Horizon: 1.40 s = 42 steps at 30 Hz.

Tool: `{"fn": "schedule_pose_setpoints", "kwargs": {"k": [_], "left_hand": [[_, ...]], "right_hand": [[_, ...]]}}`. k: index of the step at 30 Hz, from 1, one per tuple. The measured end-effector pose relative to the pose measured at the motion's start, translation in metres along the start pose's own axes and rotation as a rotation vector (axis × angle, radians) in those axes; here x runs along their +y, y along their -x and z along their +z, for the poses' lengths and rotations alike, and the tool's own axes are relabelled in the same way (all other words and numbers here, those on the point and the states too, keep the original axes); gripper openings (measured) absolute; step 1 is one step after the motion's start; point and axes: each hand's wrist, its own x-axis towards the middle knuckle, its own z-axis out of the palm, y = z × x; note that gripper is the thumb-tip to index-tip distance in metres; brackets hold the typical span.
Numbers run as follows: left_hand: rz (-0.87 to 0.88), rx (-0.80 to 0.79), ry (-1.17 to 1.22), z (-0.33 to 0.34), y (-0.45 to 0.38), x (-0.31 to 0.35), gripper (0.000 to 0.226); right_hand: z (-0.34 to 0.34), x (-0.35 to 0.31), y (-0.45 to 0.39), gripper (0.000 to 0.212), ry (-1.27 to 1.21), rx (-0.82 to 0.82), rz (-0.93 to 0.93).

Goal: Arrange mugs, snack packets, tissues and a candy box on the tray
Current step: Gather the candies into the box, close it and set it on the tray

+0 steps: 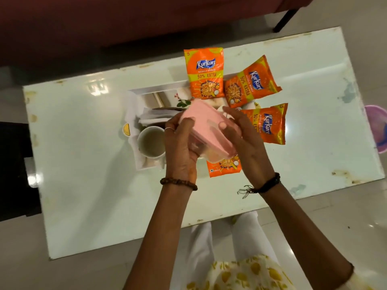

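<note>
Both hands hold a clear candy box with a pink lid (204, 124) above the white tray (159, 88). My left hand (181, 147) grips its left side and underside; my right hand (245, 141) grips its right side with the thumb on the lid. On the tray's left end stands a white mug (151, 144), with folded white tissues (154, 118) behind it. Three orange snack packets (204, 73) (250, 82) (267, 124) lie over the tray's far and right parts. Another packet (224, 167) shows below the box. The tray's middle is hidden by my hands.
The tray sits on a glossy white low table (83, 164) with worn edges. A dark red sofa (125, 21) runs behind it, a black object (14, 168) stands at the left, and a purple round thing (377, 130) lies on the floor at the right.
</note>
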Motion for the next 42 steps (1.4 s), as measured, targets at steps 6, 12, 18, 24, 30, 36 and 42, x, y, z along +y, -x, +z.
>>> {"fn": "schedule_pose_setpoints", "kwargs": {"k": [6, 12, 18, 24, 30, 36, 42], "left_hand": [[0.054, 0.047, 0.214, -0.015, -0.006, 0.014, 0.029], [0.167, 0.123, -0.193, -0.041, -0.043, 0.045, 0.029], [0.167, 0.162, -0.632, -0.045, -0.105, 0.080, 0.030], [0.178, 0.274, -0.812, -0.056, -0.155, 0.075, 0.031], [0.168, 0.274, -0.982, -0.072, -0.183, 0.064, 0.033], [0.134, 0.186, -1.025, -0.087, -0.191, 0.058, 0.030], [0.127, 0.195, -1.027, -0.092, -0.184, 0.051, 0.030]], "right_hand": [[0.026, -0.004, -0.018, 0.044, -0.485, -0.127, 0.473], [0.043, -0.015, -0.068, 0.028, -0.316, -0.087, 0.313], [0.061, -0.024, -0.145, 0.037, -0.084, -0.144, 0.311], [0.085, 0.007, -0.188, 0.033, 0.084, -0.043, 0.403], [0.090, 0.045, -0.198, 0.016, 0.312, 0.134, 0.308], [0.088, 0.056, -0.197, 0.019, 0.335, 0.126, 0.232], [0.080, 0.057, -0.175, 0.025, 0.368, 0.095, 0.158]]}}
